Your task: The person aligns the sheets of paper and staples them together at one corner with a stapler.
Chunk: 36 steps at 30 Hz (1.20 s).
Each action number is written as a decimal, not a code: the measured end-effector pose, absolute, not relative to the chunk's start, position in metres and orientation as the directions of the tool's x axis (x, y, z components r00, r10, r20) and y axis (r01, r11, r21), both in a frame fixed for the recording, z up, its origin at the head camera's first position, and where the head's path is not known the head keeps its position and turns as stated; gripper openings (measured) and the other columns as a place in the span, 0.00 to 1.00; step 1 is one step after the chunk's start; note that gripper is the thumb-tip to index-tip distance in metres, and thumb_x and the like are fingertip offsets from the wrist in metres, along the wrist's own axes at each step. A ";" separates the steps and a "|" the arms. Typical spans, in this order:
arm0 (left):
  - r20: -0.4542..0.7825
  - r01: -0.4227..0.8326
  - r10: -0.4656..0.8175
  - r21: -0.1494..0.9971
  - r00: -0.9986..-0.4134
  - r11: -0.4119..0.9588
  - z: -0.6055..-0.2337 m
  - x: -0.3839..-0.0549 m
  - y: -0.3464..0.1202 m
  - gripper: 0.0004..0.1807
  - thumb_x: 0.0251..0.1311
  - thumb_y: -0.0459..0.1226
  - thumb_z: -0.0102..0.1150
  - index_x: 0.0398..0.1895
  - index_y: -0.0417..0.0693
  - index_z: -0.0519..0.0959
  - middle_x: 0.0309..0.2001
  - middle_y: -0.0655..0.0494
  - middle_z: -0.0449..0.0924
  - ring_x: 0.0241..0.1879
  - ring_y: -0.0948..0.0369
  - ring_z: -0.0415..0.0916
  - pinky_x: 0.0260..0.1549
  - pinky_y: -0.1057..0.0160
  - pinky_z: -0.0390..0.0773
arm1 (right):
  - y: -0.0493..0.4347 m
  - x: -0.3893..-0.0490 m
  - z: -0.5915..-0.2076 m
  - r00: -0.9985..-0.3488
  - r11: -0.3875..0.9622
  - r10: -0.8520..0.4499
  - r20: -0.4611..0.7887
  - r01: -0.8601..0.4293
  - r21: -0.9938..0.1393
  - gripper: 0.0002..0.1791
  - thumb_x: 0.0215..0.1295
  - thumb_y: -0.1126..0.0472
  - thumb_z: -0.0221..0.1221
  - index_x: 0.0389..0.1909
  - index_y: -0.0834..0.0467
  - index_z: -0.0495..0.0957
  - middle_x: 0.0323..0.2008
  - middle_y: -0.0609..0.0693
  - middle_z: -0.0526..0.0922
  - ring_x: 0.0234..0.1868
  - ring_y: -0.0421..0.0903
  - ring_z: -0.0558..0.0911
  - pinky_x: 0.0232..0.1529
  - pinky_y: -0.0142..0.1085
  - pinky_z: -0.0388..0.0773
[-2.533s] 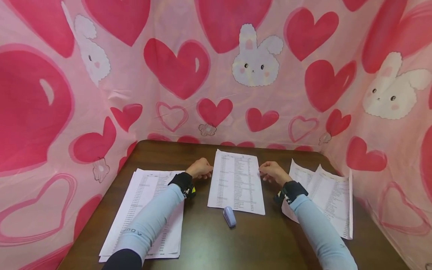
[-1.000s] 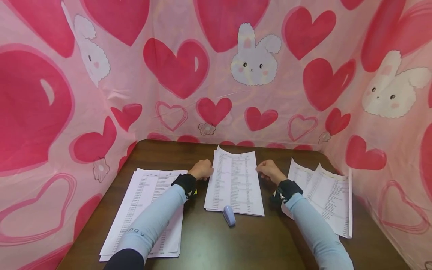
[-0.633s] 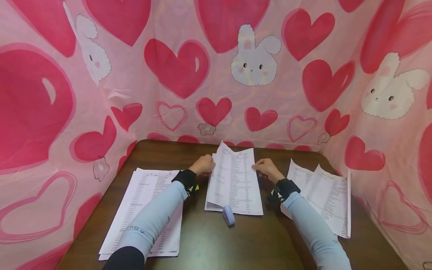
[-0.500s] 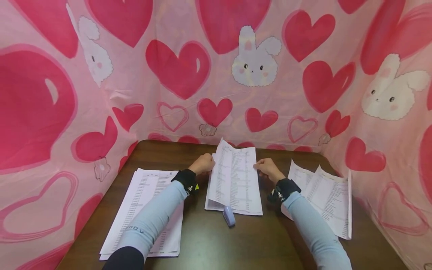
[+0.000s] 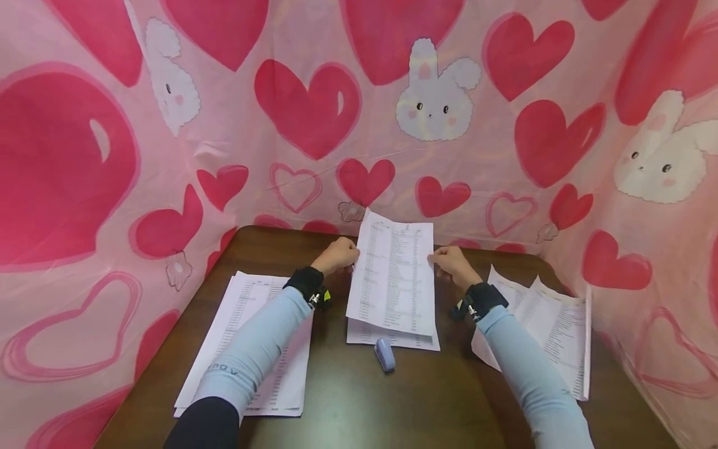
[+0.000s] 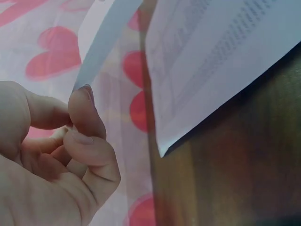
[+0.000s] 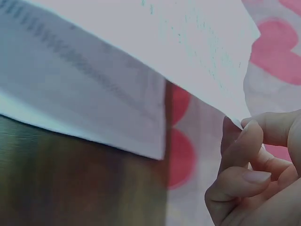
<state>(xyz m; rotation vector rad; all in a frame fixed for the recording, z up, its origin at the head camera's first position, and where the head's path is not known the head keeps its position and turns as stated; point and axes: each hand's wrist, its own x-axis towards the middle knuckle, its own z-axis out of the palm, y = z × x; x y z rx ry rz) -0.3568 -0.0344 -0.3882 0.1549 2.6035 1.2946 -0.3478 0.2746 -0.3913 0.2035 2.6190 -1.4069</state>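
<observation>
A printed sheet of paper point(image 5: 392, 274) hangs raised and slightly curved over the middle of the table. My left hand point(image 5: 338, 254) pinches its left edge between thumb and fingers; the left wrist view shows that pinch point(image 6: 77, 127) close up. On the opposite edge my right hand point(image 5: 453, 265) pinches the paper the same way, with its thumb and fingertip point(image 7: 251, 132) meeting at the edge. Beneath the raised sheet lies more printed paper point(image 5: 364, 333) on the table; how many sheets is hidden. A small lilac stapler point(image 5: 384, 355) sits just in front of that lower paper.
A stack of printed sheets point(image 5: 224, 349) lies at the left, partly under my left forearm. At the right, curled printed sheets point(image 5: 552, 324) lie beside my right forearm. The brown wooden table point(image 5: 359, 411) ends at a pink heart-and-rabbit curtain point(image 5: 314, 37).
Both hands have taken the top sheet by its edges and lifted it up off the paper below. The lower paper now shows under it. The stapler stays in place.
</observation>
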 end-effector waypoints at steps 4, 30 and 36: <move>-0.126 0.001 0.186 0.824 -0.974 0.566 -0.379 -0.359 -0.042 0.17 0.66 0.36 0.48 0.18 0.43 0.73 0.29 0.43 0.78 0.18 0.54 0.67 0.16 0.65 0.65 | 0.269 -0.351 -0.374 -0.985 0.549 0.029 -0.169 0.157 -0.821 0.18 0.68 0.52 0.58 0.48 0.62 0.77 0.32 0.54 0.78 0.22 0.48 0.74 0.26 0.34 0.71; -0.194 -0.013 0.209 0.763 -0.958 0.647 -0.347 -0.340 -0.142 0.18 0.64 0.35 0.46 0.17 0.42 0.76 0.12 0.54 0.68 0.09 0.60 0.59 0.12 0.66 0.57 | 0.197 -0.352 -0.355 -0.968 0.437 -0.125 -0.218 0.144 -0.888 0.17 0.64 0.52 0.63 0.47 0.60 0.83 0.39 0.57 0.80 0.21 0.46 0.71 0.24 0.30 0.67; -0.211 -0.021 0.216 0.760 -0.953 0.650 -0.344 -0.323 -0.173 0.14 0.65 0.37 0.49 0.26 0.40 0.81 0.15 0.54 0.69 0.12 0.59 0.60 0.14 0.67 0.59 | 0.174 -0.348 -0.363 -0.953 0.374 -0.189 -0.235 0.151 -0.915 0.16 0.65 0.55 0.63 0.45 0.63 0.83 0.32 0.53 0.80 0.19 0.45 0.69 0.22 0.30 0.63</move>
